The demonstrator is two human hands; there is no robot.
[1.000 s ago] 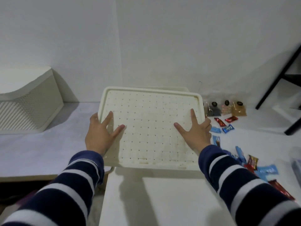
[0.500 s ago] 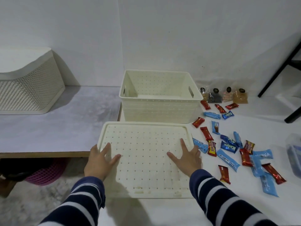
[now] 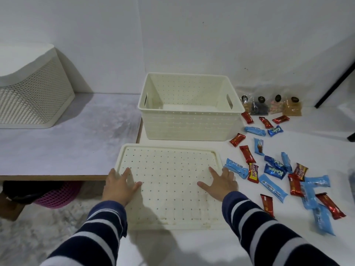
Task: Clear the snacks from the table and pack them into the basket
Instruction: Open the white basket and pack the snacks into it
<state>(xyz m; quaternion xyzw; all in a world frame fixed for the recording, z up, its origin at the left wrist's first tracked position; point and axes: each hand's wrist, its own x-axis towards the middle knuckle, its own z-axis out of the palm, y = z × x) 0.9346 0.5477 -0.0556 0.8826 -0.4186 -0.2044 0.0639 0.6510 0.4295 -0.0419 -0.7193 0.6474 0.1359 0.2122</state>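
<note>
The cream perforated basket (image 3: 189,114) stands uncovered at the back of the white table (image 3: 192,248), and nothing shows inside it. Its lid (image 3: 169,166) lies flat on the table in front of it. My left hand (image 3: 120,186) rests on the lid's left edge and my right hand (image 3: 221,182) on its right side, both with fingers spread and straight. Several red and blue wrapped snacks (image 3: 273,169) lie scattered to the right of the lid and basket. Several small clear snack bags (image 3: 272,106) stand against the wall beside the basket.
A lower grey-topped table (image 3: 67,143) adjoins on the left and carries a white mesh bin (image 3: 28,96). A pink basket (image 3: 57,195) sits beneath it. A black frame leg (image 3: 334,83) slants at the far right.
The lid was held up in front of the basket; both hands have brought it down toward me and laid it flat on the table, uncovering the basket.
</note>
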